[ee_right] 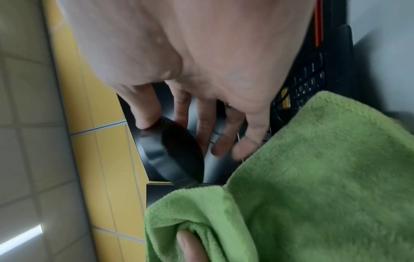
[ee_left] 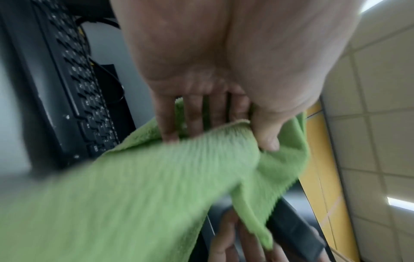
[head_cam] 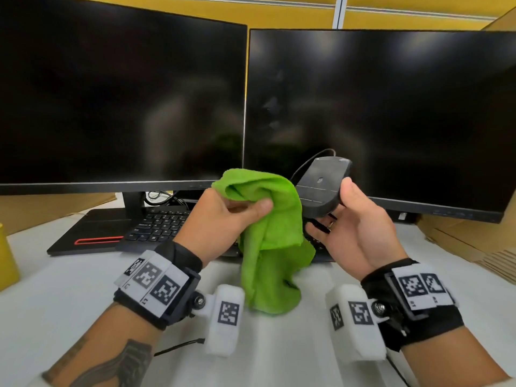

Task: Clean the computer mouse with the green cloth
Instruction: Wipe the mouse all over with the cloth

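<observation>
The green cloth [ee_left: 139,195] is blurred by motion in the left wrist view, and the picture's edge cuts it off. It hides part of the keyboard [head_cam: 159,224] in the head view. The top side of the mouse [head_cam: 324,185] is turned away, not visible.

We see a white desk [head_cam: 69,303] carrying two dark monitors [head_cam: 120,93] side by side, a black keyboard [head_cam: 159,224] before them, and a yellow cup [head_cam: 7,261] at its left edge.

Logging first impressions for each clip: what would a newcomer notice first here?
The bright green cloth, bunched in the left hand mid-frame, stands out. Right beside it the right hand holds the black mouse underside up, off the desk. Two dark monitors fill the background.
</observation>
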`<state>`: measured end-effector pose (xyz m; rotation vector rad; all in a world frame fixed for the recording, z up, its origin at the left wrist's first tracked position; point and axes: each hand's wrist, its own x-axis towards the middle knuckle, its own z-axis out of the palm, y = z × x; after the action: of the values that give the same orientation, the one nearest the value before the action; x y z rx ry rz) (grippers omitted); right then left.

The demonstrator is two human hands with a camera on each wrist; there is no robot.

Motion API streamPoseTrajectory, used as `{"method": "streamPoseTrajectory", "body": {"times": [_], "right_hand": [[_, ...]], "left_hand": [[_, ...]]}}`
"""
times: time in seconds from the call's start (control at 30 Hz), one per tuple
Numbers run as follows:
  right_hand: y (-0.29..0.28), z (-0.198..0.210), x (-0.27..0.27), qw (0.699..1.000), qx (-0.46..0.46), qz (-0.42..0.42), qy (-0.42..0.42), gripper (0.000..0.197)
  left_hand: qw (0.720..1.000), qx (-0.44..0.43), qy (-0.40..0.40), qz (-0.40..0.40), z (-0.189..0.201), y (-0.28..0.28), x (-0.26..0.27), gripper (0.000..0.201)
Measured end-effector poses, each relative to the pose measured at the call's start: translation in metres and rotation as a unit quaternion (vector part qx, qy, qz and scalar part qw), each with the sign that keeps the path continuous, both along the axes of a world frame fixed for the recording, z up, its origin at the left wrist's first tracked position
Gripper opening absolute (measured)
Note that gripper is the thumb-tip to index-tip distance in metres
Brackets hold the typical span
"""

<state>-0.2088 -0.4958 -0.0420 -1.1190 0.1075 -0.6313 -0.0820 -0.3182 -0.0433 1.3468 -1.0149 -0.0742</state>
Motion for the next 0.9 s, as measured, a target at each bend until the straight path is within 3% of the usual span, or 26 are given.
{"method": "streamPoseTrajectory", "body": {"times": [0.07,0.17,0.27,0.47,0.6,0.73,0.8,0.9], "right_hand": [[-0.002,-0.001,-0.001,0.999,0.017,0.042,0.003,0.061],[-0.001,-0.002,-0.002,0.995,0.027,0.098,0.003,0.056],[-0.003,-0.003,-0.002,0.993,0.026,0.116,0.004,0.052],[-0.002,-0.002,-0.001,0.994,0.041,0.095,0.017,0.051],[-0.002,-0.003,-0.001,0.995,0.046,0.087,0.029,0.051],[0.0,-0.003,-0.002,0.993,0.017,0.107,0.037,0.054],[0.004,-0.004,0.0,0.992,0.008,0.123,0.033,0.058],[0.009,-0.008,0.004,0.991,-0.023,0.13,0.022,0.052]], "left_hand": [[0.999,-0.005,0.037,0.015,-0.002,-0.002,0.002,0.02],[0.995,-0.004,0.095,0.004,-0.001,-0.003,0.002,0.042],[0.995,-0.001,0.1,0.013,0.003,-0.002,-0.002,0.04],[0.991,0.013,0.068,0.115,0.005,0.001,-0.004,0.003],[0.983,0.038,-0.019,0.178,0.006,0.005,0.001,0.018],[0.952,0.186,-0.072,0.234,0.006,0.005,0.0,0.014],[0.951,0.208,-0.037,0.226,0.008,0.002,-0.002,0.021],[0.98,0.126,0.029,0.154,0.013,-0.005,-0.007,0.035]]}}
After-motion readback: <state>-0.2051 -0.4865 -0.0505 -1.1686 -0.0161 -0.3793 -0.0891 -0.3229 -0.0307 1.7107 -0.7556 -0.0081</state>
